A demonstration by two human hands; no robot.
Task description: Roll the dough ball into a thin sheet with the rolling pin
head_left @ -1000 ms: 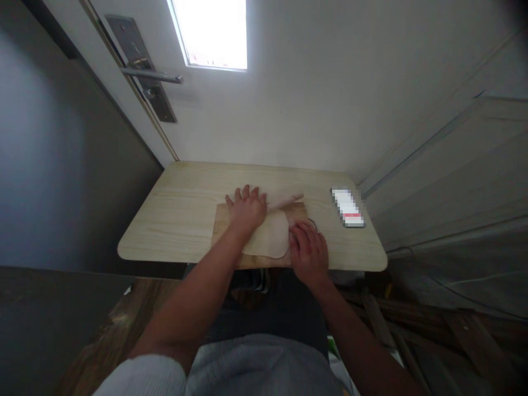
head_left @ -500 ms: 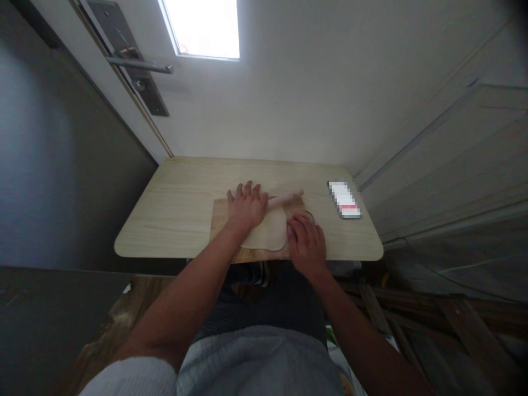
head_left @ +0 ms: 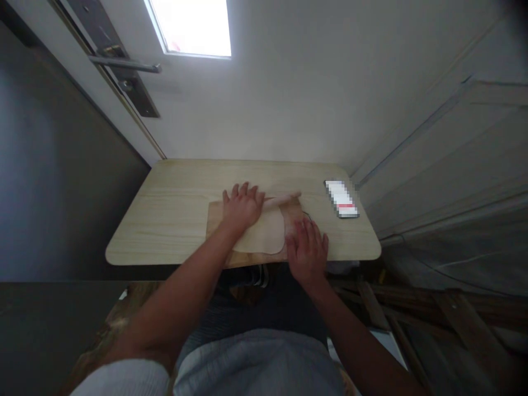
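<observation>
My left hand (head_left: 243, 208) lies palm down with its fingers stretched out and spread, over the left part of a pale wooden rolling pin (head_left: 289, 198). The bare end of the pin sticks out to the right. Below it a flat, rolled-out sheet of dough (head_left: 264, 236) covers much of a wooden board (head_left: 214, 217). My right hand (head_left: 308, 247) rests at the board's right edge beside the dough, fingers apart and lying flat, holding nothing that I can see. My left hand and forearm hide part of the dough and the pin.
The board lies at the front of a light wood table (head_left: 165, 214). A phone (head_left: 341, 199) with a blurred screen is on the right of it. A thin dark cord (head_left: 307, 215) shows beside my right hand. Behind stands a white door with a metal handle (head_left: 124, 64).
My right hand has slid slightly down along the board's edge, its fingers now straighter. My left hand stays on the rolling pin. The whole view has shifted a little.
</observation>
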